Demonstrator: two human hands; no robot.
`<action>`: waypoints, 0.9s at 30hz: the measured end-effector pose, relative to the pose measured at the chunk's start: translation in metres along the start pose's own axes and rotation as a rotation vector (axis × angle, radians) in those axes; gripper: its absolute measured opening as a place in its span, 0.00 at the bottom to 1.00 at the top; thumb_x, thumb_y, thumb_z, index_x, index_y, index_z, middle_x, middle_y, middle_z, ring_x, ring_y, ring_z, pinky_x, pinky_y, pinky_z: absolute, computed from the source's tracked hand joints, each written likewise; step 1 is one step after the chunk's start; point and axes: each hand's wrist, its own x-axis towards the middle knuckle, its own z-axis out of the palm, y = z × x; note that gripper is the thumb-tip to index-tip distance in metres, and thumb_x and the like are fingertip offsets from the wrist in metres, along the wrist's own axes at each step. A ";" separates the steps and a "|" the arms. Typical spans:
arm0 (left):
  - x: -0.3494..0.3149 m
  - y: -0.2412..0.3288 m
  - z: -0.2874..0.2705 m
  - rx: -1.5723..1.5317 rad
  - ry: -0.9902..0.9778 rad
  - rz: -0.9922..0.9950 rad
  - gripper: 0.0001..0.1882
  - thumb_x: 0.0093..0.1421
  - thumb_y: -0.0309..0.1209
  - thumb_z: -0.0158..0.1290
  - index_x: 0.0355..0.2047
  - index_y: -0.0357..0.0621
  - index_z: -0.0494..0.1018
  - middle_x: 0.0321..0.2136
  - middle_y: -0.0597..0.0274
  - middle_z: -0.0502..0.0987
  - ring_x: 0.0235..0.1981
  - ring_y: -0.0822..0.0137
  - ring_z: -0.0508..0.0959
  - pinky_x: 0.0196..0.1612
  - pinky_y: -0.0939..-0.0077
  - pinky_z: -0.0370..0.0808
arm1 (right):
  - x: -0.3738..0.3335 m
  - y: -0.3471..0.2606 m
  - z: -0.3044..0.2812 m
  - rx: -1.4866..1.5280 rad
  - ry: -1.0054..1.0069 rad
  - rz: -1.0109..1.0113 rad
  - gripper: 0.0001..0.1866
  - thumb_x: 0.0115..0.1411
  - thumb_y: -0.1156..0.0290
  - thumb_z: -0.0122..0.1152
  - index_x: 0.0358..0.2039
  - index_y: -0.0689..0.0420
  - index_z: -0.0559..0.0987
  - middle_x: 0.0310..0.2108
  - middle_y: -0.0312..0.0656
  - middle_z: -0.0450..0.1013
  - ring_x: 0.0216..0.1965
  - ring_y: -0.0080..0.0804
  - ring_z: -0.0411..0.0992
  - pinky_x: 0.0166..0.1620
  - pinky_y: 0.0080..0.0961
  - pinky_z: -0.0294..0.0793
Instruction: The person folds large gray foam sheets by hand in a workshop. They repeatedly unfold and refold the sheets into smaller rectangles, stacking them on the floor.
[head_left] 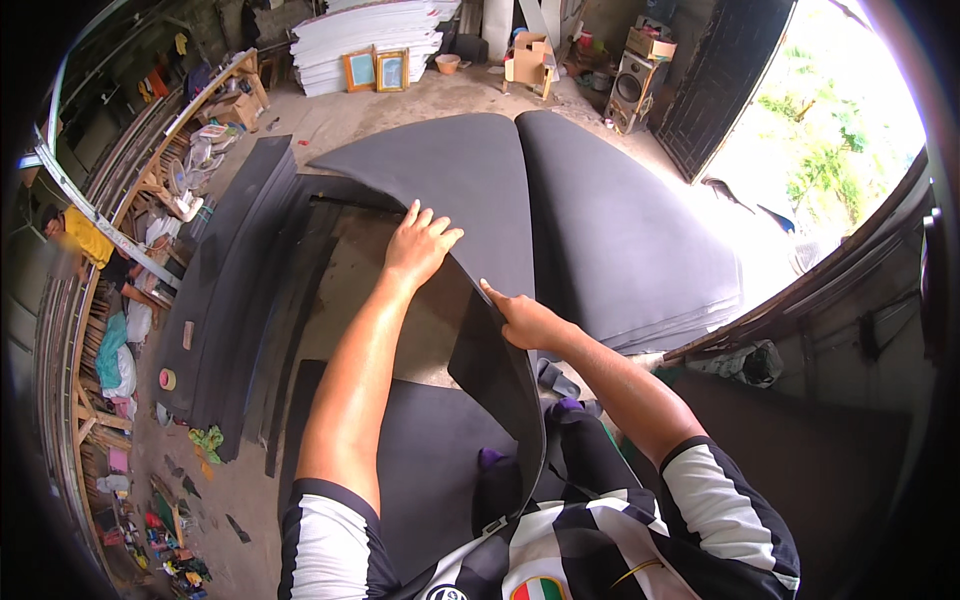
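A large dark grey sheet (455, 160), foam-like or rubbery, bends upward in front of me, its near edge curving down toward my body. My left hand (423, 243) lies across that edge, fingers spread on the upper face. Lower and to the right, my right hand (525, 318) grips the same edge, index finger stretched along it and the other fingers curled; its thumb is hidden. Beside this sheet, on the right, a stack of similar sheets (630, 230) leans with a rounded fold. Another dark sheet (400, 470) lies below my left arm.
Long dark boards or strips (225, 270) are piled at the left, with a tape roll (167, 379) on them. Behind stand white stacked sheets (365, 45), two frames (376, 70) and a cardboard box (528, 60). A person in yellow (88, 238) is at far left; an open door (725, 85) stands right.
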 end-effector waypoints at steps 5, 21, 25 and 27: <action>-0.014 0.006 0.011 0.000 -0.006 -0.049 0.19 0.66 0.28 0.48 0.52 0.62 0.81 0.53 0.64 0.81 0.56 0.57 0.77 0.72 0.52 0.58 | -0.005 -0.006 0.003 -0.049 -0.004 0.026 0.48 0.48 0.85 0.45 0.74 0.57 0.51 0.39 0.65 0.78 0.45 0.63 0.77 0.52 0.49 0.75; -0.044 -0.002 -0.020 -0.002 0.011 -0.014 0.21 0.60 0.23 0.51 0.50 0.58 0.82 0.50 0.64 0.82 0.50 0.62 0.79 0.70 0.51 0.62 | -0.008 -0.017 0.016 0.049 0.017 -0.097 0.48 0.48 0.83 0.47 0.74 0.57 0.52 0.38 0.63 0.79 0.43 0.60 0.77 0.52 0.47 0.75; -0.051 -0.028 -0.029 -0.212 0.195 -0.005 0.22 0.55 0.21 0.56 0.49 0.56 0.82 0.49 0.65 0.82 0.52 0.61 0.79 0.66 0.51 0.68 | -0.036 -0.041 -0.014 0.005 -0.043 -0.113 0.47 0.50 0.85 0.46 0.74 0.56 0.52 0.41 0.61 0.79 0.44 0.57 0.78 0.49 0.47 0.76; -0.047 -0.034 -0.026 -0.268 0.183 -0.065 0.27 0.51 0.20 0.61 0.52 0.57 0.80 0.52 0.64 0.81 0.55 0.59 0.78 0.65 0.53 0.69 | -0.052 -0.045 -0.030 -0.029 -0.053 -0.072 0.47 0.51 0.85 0.46 0.74 0.55 0.53 0.40 0.60 0.79 0.43 0.56 0.78 0.48 0.47 0.77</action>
